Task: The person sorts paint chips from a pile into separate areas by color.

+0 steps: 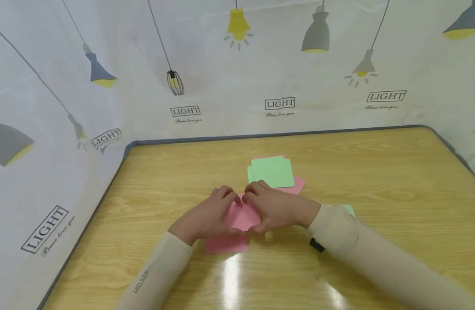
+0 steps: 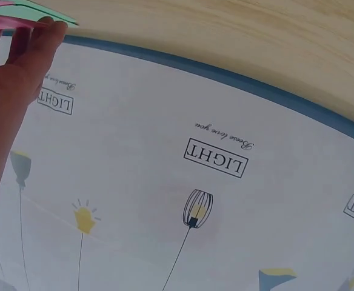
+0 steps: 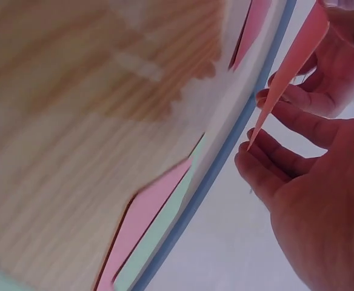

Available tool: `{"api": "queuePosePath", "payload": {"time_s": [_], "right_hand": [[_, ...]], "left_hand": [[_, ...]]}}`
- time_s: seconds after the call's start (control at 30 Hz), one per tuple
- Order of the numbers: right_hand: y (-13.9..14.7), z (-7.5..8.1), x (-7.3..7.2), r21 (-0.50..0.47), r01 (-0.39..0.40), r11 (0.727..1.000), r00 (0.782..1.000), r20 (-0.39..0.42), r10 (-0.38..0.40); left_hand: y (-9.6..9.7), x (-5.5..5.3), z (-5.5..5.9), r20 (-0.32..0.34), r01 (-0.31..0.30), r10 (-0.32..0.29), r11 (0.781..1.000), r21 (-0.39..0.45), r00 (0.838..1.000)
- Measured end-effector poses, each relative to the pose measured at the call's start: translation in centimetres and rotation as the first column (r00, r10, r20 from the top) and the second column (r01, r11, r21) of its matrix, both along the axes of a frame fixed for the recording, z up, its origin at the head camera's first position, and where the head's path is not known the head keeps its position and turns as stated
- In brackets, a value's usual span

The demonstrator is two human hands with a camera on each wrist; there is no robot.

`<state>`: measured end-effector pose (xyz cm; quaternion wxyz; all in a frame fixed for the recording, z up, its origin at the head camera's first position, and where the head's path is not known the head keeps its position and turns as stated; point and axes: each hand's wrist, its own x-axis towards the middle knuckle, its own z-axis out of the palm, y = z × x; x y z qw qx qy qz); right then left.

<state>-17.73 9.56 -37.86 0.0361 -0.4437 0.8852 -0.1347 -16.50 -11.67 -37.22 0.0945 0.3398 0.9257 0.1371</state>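
Observation:
Between my two hands is a pink card (image 1: 242,217), raised off the table and tilted in the right wrist view. My left hand (image 1: 210,216) pinches its left side, fingers at the far edge and thumb at the near one. On the opposite side my right hand (image 1: 280,207) grips it the same way; in the right wrist view its fingertips (image 3: 245,159) meet the card's edge. Another pink card (image 1: 226,245) lies on the table below, partly covered by the left hand. Just beyond the hands is a pile with green cards (image 1: 274,173) over pink ones (image 1: 298,185).
A green card (image 1: 349,209) shows partly from behind the right sleeve. The wooden table (image 1: 377,168) ends at a dark blue edge (image 1: 206,140) against a lamp-printed white sheet (image 1: 222,73). A small black piece (image 1: 317,245) sticks out under the right cuff.

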Motion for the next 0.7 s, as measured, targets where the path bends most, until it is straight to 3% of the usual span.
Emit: {"api": "queuePosePath", "payload": {"time_s": [0.17, 0.3, 0.57, 0.7], "right_hand": [[-2.3, -0.7, 1.1, 0.028, -0.044, 0.999, 0.999, 0.017, 0.043], [-3.6, -1.3, 1.8, 0.057, -0.065, 0.996, 0.998, 0.010, 0.064], [-4.4, -1.5, 2.3, 0.128, -0.056, 0.990, 0.997, -0.048, 0.063], [-4.4, -1.4, 2.3, 0.124, -0.083, 0.989, 0.993, -0.074, 0.092]], "left_hand": [[-1.4, 1.7, 0.3, 0.033, -0.044, 0.046, 0.997, -0.057, 0.998], [-2.0, 2.5, -0.1, 0.010, -0.042, 0.043, 0.993, -0.108, 0.999], [-2.5, 3.0, -0.9, -0.056, -0.037, 0.032, 0.994, -0.104, 0.998], [-2.6, 3.0, -1.0, -0.060, -0.030, 0.025, 0.995, -0.091, 0.998]]}}
